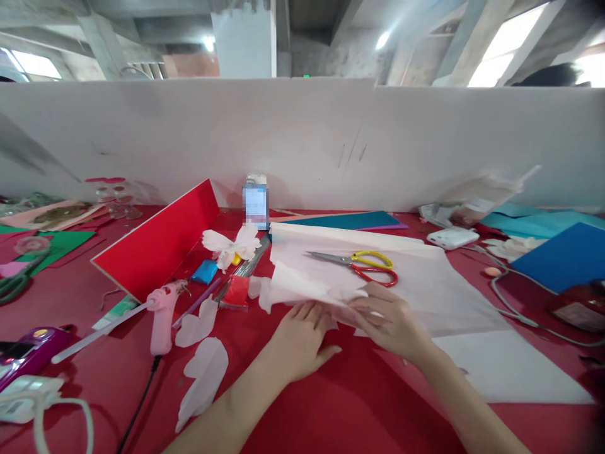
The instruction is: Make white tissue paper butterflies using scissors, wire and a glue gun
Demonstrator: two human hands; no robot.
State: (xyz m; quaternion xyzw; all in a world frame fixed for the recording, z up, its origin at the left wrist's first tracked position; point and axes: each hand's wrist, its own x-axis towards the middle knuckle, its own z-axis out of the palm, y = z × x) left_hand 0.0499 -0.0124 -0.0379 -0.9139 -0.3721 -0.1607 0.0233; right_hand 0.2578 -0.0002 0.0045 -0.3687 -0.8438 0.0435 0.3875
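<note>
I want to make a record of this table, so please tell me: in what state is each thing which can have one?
Scissors: blades together, lying on white paper
Phone: upright, screen lit
Glue gun: lying down, glue stick inserted
Red board: standing tilted
Left hand: at the crumpled paper, grip unclear
Right hand: pinching that paper

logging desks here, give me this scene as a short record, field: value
left hand: fingers at near edge of crumpled white paper, thumb apart
right hand: pinching that paper
scissors: yellow and red handles, on white sheet
glue gun: pink, left of the hands
butterfly: white, beside blue packet
phone: upright before white partition
</note>
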